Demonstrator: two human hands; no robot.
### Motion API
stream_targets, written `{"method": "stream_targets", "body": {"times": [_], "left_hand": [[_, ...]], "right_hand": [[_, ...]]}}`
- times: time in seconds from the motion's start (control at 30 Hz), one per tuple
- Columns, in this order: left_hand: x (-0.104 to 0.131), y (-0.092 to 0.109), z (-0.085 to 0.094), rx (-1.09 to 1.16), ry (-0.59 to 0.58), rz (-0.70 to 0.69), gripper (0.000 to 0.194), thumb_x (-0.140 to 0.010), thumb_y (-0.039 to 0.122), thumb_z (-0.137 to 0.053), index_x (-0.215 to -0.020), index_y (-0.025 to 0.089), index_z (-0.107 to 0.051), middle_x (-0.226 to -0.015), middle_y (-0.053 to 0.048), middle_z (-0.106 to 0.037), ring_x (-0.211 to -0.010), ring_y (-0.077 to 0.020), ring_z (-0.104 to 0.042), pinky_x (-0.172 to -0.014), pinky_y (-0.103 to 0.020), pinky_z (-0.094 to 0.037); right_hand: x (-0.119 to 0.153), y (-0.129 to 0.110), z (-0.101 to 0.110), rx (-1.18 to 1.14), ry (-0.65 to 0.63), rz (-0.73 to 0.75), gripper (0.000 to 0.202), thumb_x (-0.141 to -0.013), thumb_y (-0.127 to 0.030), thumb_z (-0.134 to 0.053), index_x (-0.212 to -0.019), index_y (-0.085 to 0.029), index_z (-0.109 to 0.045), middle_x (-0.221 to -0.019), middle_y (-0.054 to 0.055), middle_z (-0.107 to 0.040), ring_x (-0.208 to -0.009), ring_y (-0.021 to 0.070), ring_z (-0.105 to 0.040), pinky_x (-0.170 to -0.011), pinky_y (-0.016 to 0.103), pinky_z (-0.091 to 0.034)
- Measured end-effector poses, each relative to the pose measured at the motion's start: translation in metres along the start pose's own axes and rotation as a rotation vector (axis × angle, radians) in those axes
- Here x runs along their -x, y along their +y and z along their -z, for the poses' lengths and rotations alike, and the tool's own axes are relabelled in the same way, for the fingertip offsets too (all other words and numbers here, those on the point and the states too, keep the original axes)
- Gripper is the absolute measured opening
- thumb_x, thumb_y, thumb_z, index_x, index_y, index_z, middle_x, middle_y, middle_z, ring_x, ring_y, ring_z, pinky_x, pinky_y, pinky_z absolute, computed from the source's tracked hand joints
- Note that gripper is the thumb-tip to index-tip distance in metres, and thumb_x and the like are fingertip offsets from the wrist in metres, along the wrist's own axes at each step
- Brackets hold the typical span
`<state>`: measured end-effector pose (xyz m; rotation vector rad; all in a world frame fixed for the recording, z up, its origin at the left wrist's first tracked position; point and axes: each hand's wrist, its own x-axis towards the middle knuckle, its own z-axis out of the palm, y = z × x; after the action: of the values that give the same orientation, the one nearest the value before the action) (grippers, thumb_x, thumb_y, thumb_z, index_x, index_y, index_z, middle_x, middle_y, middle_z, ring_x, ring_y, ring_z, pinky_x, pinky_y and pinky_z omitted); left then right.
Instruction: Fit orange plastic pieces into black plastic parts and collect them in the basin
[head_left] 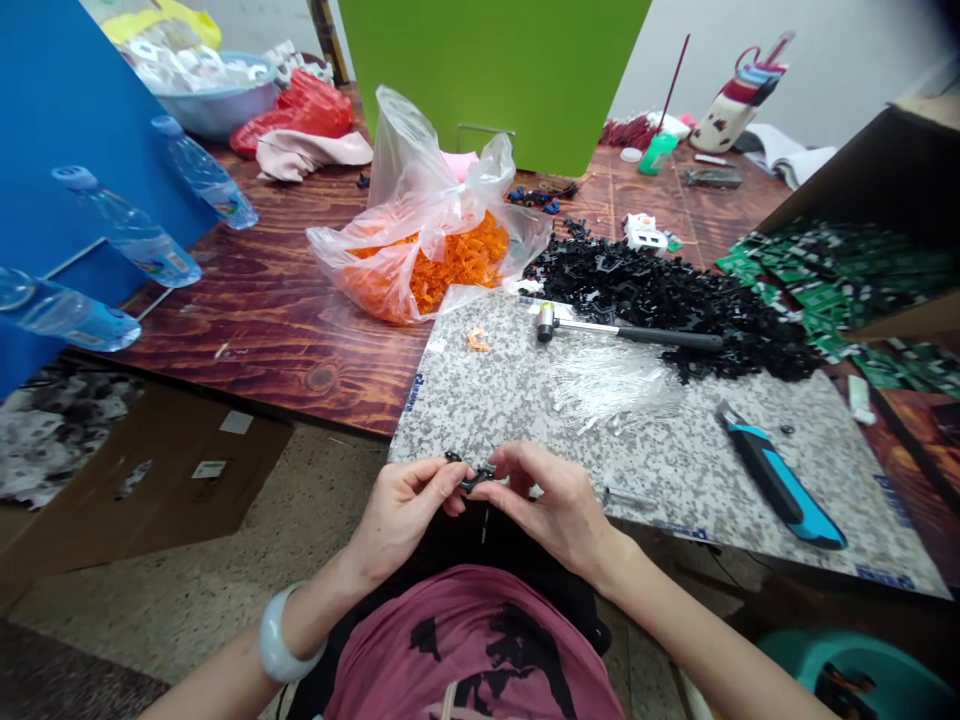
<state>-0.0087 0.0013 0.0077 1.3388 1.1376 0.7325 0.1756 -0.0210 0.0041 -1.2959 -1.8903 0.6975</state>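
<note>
Left hand (409,508) and right hand (553,505) pinch a small black plastic part (474,478) between their fingertips.

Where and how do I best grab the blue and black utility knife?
I'd pinch the utility knife across its handle, from above on the person's side: it lies flat on the speckled slab, long and narrow, its metal tip pointing away to the far left.
</note>
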Motion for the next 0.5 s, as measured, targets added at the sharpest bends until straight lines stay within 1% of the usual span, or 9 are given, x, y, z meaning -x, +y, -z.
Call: {"method": "stream_targets", "body": {"times": [0.1, 0.17, 0.23, 0.3, 0.4, 0.5], "left_hand": [[-0.0002, 0.0004, -0.0011, 0.001, 0.016, 0.014, 0.025, -0.085, 0.031, -0.057, -0.075, 0.013, -0.072, -0.055, 0.001, -0.062, -0.055, -0.0114, -0.057, -0.058, -0.020, -0.044], [-0.0004, 0.0011, -0.0018, 0.001, 0.025, 0.021, 0.026, -0.084, 0.032, -0.058, -0.073, 0.013, -0.072, -0.054, 0.001, -0.062, -0.055, -0.0116, -0.057, -0.058, -0.020, -0.044], [-0.0003, 0.0016, -0.0025, 0.014, 0.029, 0.026, 0.027, -0.083, 0.034, -0.059, -0.074, 0.013, -0.071, -0.055, 0.000, -0.063, -0.055, -0.0122, -0.058, -0.058, -0.021, -0.045], [0.0001, 0.0013, -0.0033, 0.049, 0.025, 0.031, 0.032, -0.083, 0.040, -0.059, -0.072, 0.013, -0.071, -0.056, -0.001, -0.065, -0.056, -0.0130, -0.059, -0.059, -0.022, -0.046], [0.0008, -0.0016, -0.0044, 0.170, 0.012, 0.067, 0.047, -0.084, 0.053, -0.052, -0.069, 0.012, -0.070, -0.058, -0.004, -0.068, -0.057, -0.0145, -0.062, -0.060, -0.023, -0.049], [0.0006, -0.0062, -0.0046, 0.302, -0.001, 0.122, 0.056, -0.084, 0.061, -0.046, -0.071, 0.011, -0.069, -0.059, -0.005, -0.069, -0.056, -0.0151, -0.063, -0.058, -0.024, -0.051]], "right_hand": [[-0.0003, -0.0027, -0.0017, -0.142, -0.046, -0.116, 0.024, -0.083, -0.038, -0.062, -0.093, -0.017, -0.059, -0.072, 0.001, -0.061, -0.057, 0.0097, -0.053, -0.053, 0.020, -0.044], [0.0001, -0.0034, -0.0033, -0.243, -0.088, -0.218, 0.024, -0.082, -0.038, -0.063, -0.093, -0.016, -0.060, -0.071, 0.001, -0.061, -0.057, 0.0101, -0.053, -0.054, 0.021, -0.043], [0.0000, -0.0033, -0.0049, -0.352, -0.116, -0.327, 0.024, -0.083, -0.039, -0.061, -0.091, -0.016, -0.060, -0.068, 0.000, -0.059, -0.056, 0.0098, -0.051, -0.052, 0.021, -0.041], [-0.0007, -0.0029, -0.0061, -0.463, -0.137, -0.415, 0.025, -0.085, -0.041, -0.057, -0.088, -0.016, -0.059, -0.065, -0.001, -0.055, -0.055, 0.0092, -0.048, -0.049, 0.021, -0.039], [-0.0028, -0.0033, -0.0064, -0.587, -0.153, -0.477, 0.029, -0.085, -0.045, -0.056, -0.083, -0.016, -0.058, -0.066, -0.001, -0.052, -0.055, 0.0086, -0.046, -0.048, 0.020, -0.037], [-0.0043, -0.0043, -0.0051, -0.621, -0.167, -0.482, 0.032, -0.084, -0.047, -0.057, -0.079, -0.016, -0.056, -0.065, -0.002, -0.050, -0.055, 0.0080, -0.044, -0.049, 0.020, -0.037]]}}
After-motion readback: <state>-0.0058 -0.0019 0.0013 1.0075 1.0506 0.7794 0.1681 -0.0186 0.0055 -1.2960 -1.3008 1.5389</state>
